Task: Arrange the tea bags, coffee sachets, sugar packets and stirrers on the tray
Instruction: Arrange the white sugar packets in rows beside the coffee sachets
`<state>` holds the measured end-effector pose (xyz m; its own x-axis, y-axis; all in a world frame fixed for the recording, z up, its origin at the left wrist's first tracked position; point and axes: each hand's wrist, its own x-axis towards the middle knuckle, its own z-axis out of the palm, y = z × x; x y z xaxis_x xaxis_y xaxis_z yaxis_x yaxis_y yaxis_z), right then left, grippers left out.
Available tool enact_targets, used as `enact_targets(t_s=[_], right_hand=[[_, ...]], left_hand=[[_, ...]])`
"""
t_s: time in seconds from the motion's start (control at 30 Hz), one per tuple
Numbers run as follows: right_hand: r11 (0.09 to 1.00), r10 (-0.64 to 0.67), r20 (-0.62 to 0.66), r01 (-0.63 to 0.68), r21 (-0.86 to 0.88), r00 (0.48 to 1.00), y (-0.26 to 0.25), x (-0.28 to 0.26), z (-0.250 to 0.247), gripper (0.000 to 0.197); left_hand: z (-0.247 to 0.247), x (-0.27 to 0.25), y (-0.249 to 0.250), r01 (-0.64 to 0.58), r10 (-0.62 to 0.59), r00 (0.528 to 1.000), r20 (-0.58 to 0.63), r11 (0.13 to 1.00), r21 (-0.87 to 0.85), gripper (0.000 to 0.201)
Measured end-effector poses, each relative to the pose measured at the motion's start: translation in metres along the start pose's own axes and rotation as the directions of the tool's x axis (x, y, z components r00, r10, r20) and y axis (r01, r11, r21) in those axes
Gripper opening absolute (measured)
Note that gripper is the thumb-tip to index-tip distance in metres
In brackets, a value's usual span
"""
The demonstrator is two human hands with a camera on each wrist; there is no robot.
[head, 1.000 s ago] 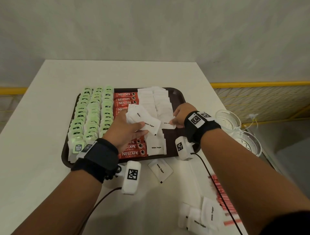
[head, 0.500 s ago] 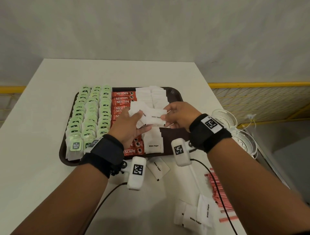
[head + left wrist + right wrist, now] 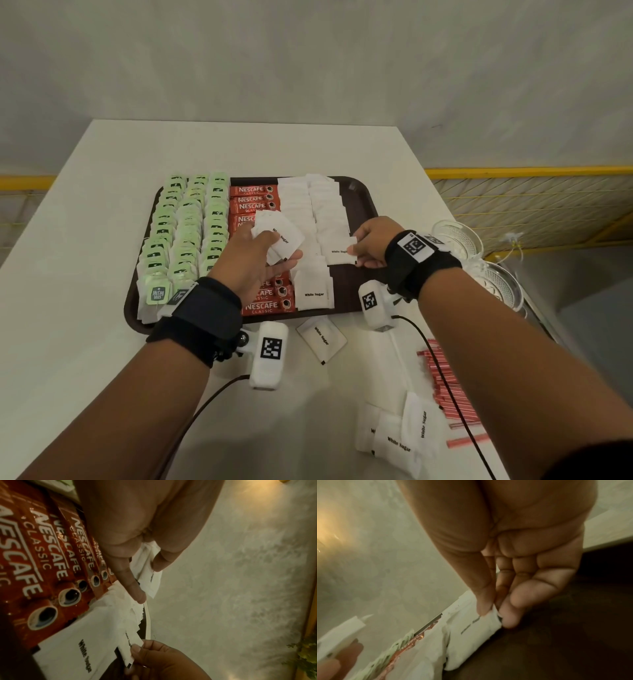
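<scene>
Brown tray [image 3: 359, 192] on white worktop [image 3: 85, 342]. Contents, left to right: three columns of green tea bags [image 3: 186, 233]; one column of red Nescafé Classic coffee sachets [image 3: 251, 204]; two columns of white sugar packets [image 3: 308, 202].

Left hand [image 3: 251, 263]: forearm reaching forward over the near tray edge, back of hand upward, poised above the coffee column. Grip closed on a small fan of sugar packets [image 3: 279, 236], thumb on top, fingers beneath; the left wrist view shows thumb and forefinger pinching the stack [image 3: 149, 574].

Right hand [image 3: 371, 245]: forearm angled in from the right, hand low over the right part of the tray. Grip closed as a pinch, thumb against fingertips, on the right edge of a single sugar packet [image 3: 337, 253] at the near end of the right-hand sugar column; whether it lies flat cannot be told.

Off tray, on worktop: one loose sugar packet [image 3: 321, 337] just beside the near rim; a heap of sugar packets [image 3: 397, 435] near the right forearm; red stirrers [image 3: 445, 387] beside that heap; clear glass dishes [image 3: 455, 236] at the right edge
</scene>
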<state>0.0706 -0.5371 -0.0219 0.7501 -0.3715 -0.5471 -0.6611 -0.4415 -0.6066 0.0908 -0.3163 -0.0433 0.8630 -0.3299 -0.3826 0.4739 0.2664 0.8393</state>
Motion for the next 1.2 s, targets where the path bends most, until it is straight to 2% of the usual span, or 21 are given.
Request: enact_targets(t_s=[0.1,0.2,0.27,0.33,0.4,0.47,0.53,0.63,0.73,0.87,0.97,1.07,1.2], right_hand=[[0.993,0.045,0.031,-0.042,-0.110,0.999,-0.008,0.001,0.001,0.016],[0.985,0.061,0.008,-0.058,-0.163,0.998,-0.006,0.008,0.000,0.032],[0.983,0.011,-0.050,-0.020,-0.183,0.999,-0.006,0.008,-0.002,0.031],[0.978,-0.097,-0.106,0.075,-0.197,0.990,-0.008,0.004,-0.004,0.029],[0.982,-0.183,-0.045,0.182,-0.043,0.982,-0.013,-0.009,-0.003,0.035],[0.961,-0.235,0.117,0.212,0.177,0.965,-0.019,-0.025,0.003,0.035],[0.946,-0.282,0.185,0.241,0.216,0.941,-0.022,-0.032,0.009,0.028],[0.932,-0.300,0.124,0.263,0.248,0.946,-0.022,-0.032,0.012,0.015],[0.921,-0.261,0.061,0.230,0.315,0.963,-0.012,-0.029,0.000,0.016],[0.985,-0.156,0.051,0.152,0.078,0.986,0.006,-0.021,-0.016,0.010],[0.991,-0.085,0.076,0.092,-0.098,0.993,0.012,-0.017,-0.012,0.010],[0.968,-0.079,0.056,0.090,-0.235,0.995,0.010,-0.012,-0.003,0.017],[0.880,-0.153,0.035,0.153,-0.449,0.988,0.001,-0.005,0.003,0.029]], left_hand=[[0.001,-0.003,0.002,0.021,-0.021,1.000,0.021,1.000,-0.001,0.039],[0.003,-0.004,0.003,0.036,-0.036,0.999,0.030,0.999,0.004,0.032],[0.003,-0.004,0.002,0.031,-0.031,0.999,0.020,0.999,0.027,0.032],[0.004,-0.002,0.001,0.009,-0.010,1.000,0.010,0.997,0.072,0.037],[0.005,-0.001,0.000,-0.024,0.024,1.000,0.002,0.996,0.088,0.037],[0.008,0.000,-0.001,-0.056,0.055,0.998,0.019,0.995,0.086,0.036],[0.013,-0.001,-0.002,-0.084,0.079,0.995,0.053,0.992,0.098,0.035],[0.018,-0.003,-0.003,-0.087,0.079,0.994,0.080,0.990,0.113,0.031],[0.016,-0.003,-0.003,-0.038,0.032,0.997,0.064,0.995,0.091,0.034],[0.006,-0.003,-0.002,-0.023,0.020,0.999,0.033,0.996,0.091,0.035],[0.004,-0.004,-0.004,-0.026,0.024,1.000,0.020,0.995,0.101,0.033],[0.003,-0.005,-0.006,-0.013,0.011,1.000,0.015,0.993,0.114,0.033],[0.002,-0.007,-0.007,0.005,-0.009,0.999,0.034,0.993,0.120,0.032]])
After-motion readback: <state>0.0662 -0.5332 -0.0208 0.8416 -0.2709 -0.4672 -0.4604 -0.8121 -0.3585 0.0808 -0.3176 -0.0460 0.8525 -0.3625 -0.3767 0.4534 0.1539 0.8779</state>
